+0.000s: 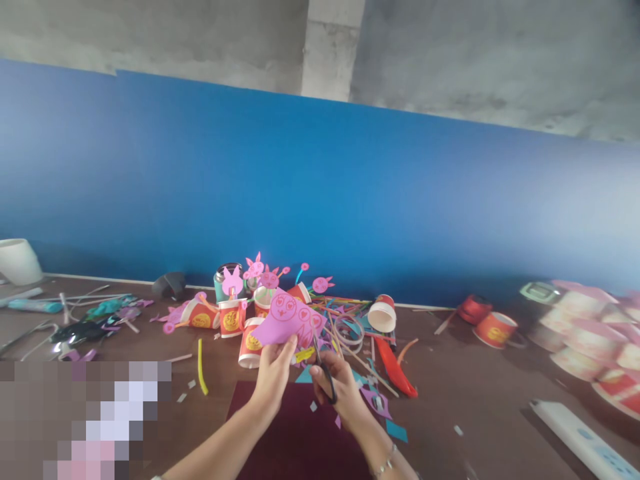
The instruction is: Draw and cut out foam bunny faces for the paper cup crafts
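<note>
My left hand [275,370] grips the lower edge of a pink paper sheet [285,319] with faces and hearts drawn on it in red. Dark-handled scissors [326,377] are in my right hand [343,387], its fingers closed round the handles. The blades point up at the right part of the sheet; whether they touch the paper I cannot tell. Just behind the sheet stand red paper cups [231,319] with pink animal cut-outs [232,281] on them. Below both hands lies a dark maroon sheet [295,433] with small paper scraps on it.
A tangle of coloured strips and sticks [350,327] spreads behind my right hand, near a red pouch-like item [395,367]. Rightward are a tipped red cup [495,329], stacked paper bowls [585,327] and a white power strip [585,437]. A blue partition [320,187] closes off the back.
</note>
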A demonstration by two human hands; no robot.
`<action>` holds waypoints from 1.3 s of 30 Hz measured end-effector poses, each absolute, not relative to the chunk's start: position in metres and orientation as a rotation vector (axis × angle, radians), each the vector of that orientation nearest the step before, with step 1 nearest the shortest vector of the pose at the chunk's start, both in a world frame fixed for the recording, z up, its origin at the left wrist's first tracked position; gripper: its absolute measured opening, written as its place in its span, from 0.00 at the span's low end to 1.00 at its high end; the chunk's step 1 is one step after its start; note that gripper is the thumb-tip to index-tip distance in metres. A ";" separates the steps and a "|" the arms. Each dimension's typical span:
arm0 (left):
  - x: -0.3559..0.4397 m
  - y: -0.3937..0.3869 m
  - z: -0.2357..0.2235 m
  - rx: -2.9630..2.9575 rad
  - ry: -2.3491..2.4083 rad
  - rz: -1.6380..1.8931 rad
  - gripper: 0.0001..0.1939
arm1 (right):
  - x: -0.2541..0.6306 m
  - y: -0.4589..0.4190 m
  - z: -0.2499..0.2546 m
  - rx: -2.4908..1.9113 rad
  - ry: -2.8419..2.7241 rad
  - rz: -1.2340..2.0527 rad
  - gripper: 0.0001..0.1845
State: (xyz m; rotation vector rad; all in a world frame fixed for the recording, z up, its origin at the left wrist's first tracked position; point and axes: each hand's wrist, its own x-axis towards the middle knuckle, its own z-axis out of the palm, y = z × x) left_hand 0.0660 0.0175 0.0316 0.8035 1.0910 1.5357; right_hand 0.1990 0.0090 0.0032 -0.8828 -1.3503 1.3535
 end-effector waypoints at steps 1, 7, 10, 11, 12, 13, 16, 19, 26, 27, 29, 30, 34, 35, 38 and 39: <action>0.066 0.018 0.030 0.789 1.104 1.544 0.18 | 0.200 0.009 0.003 -0.886 -1.353 1.357 0.22; 0.063 0.021 0.025 0.852 1.089 1.585 0.18 | 0.204 0.010 0.007 -0.919 -1.391 1.416 0.25; 0.063 0.022 0.024 0.856 1.060 1.603 0.18 | 0.205 0.011 0.008 -0.925 -1.393 1.419 0.26; 0.063 0.022 0.024 0.853 1.048 1.607 0.18 | 0.205 0.011 0.008 -0.924 -1.394 1.423 0.26; 0.063 0.022 0.024 0.848 1.042 1.609 0.18 | 0.205 0.011 0.008 -0.924 -1.396 1.429 0.26; 0.063 0.022 0.024 0.843 1.040 1.612 0.17 | 0.205 0.011 0.008 -0.926 -1.396 1.434 0.26; 0.064 0.023 0.023 0.828 1.028 1.613 0.17 | 0.204 0.010 0.007 -0.930 -1.393 1.449 0.27; 0.065 0.022 0.022 0.830 0.997 1.612 0.17 | 0.203 0.009 0.006 -0.919 -1.382 1.464 0.27; 0.068 0.018 0.021 0.884 1.005 1.580 0.18 | 0.201 0.007 0.004 -0.878 -1.375 1.432 0.25; 0.068 0.018 0.022 0.886 1.012 1.582 0.18 | 0.201 0.007 0.004 -0.878 -1.375 1.430 0.25; 0.067 0.019 0.023 0.899 1.018 1.587 0.17 | 0.202 0.008 0.005 -0.882 -1.379 1.426 0.25; 0.067 0.020 0.024 0.909 1.016 1.589 0.16 | 0.202 0.008 0.006 -0.887 -1.385 1.424 0.25; 0.065 0.021 0.026 0.936 0.997 1.592 0.15 | 0.203 0.008 0.011 -0.913 -1.398 1.422 0.25; 0.065 0.021 0.026 0.937 0.996 1.592 0.15 | 0.204 0.008 0.012 -0.919 -1.394 1.424 0.25; 0.064 0.022 0.024 0.945 1.002 1.593 0.15 | 0.204 0.007 0.015 -0.928 -1.377 1.435 0.24; 0.064 0.022 0.024 0.949 1.005 1.592 0.15 | 0.204 0.007 0.015 -0.928 -1.375 1.441 0.24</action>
